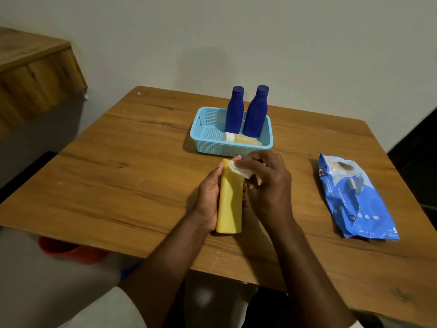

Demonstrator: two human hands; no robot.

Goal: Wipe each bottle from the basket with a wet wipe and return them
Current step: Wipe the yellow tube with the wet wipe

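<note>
At frame centre, the left hand (209, 197) has its grip curled round one yellow bottle (229, 200), held above the table (118, 185), while the right hand (267, 183) pinches one white wet wipe (238, 170) against its top. Just above, one light-blue basket (205, 138) holds three bottles: two upright dark-blue bottles (234, 112) (256, 112) and one clear bottle (243, 139) lying down. One blue wipes pack (354, 197) lies at right.
</note>
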